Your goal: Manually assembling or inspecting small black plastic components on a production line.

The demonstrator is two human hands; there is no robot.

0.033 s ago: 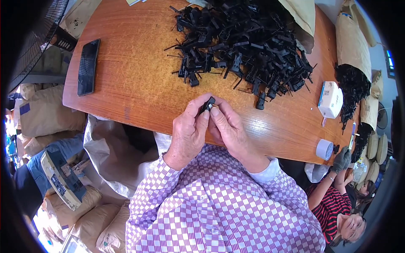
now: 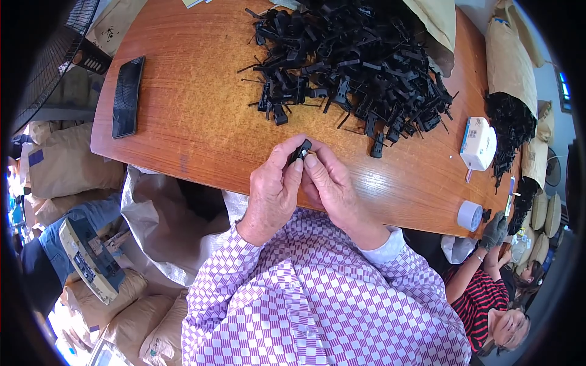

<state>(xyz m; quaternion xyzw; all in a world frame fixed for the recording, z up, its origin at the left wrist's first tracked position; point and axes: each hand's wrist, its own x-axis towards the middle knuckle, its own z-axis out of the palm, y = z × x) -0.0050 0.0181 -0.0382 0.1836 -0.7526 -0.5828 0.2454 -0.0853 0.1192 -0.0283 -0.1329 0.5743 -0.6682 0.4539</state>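
Over the near edge of the table, my left hand [image 2: 268,190] and my right hand [image 2: 332,190] are brought together, fingertips meeting. Between them is a small black plastic part [image 2: 303,148], pinched by both thumbs and forefingers; a light spot shows on it. My fingers hide much of its shape. Beyond my hands lies a large heap of black plastic parts [image 2: 360,67], many with thin prongs sticking out. One loose black part [image 2: 377,145] lies at the heap's near edge, to the right of my hands.
A dark phone [image 2: 127,97] lies on the wooden table [image 2: 183,79] at the left. On the right are a white tissue pack [image 2: 478,144] and a round white container [image 2: 469,216]. An open pale sack [image 2: 159,226] hangs below the table edge. A co-worker's gloved hands [image 2: 493,232] are far right.
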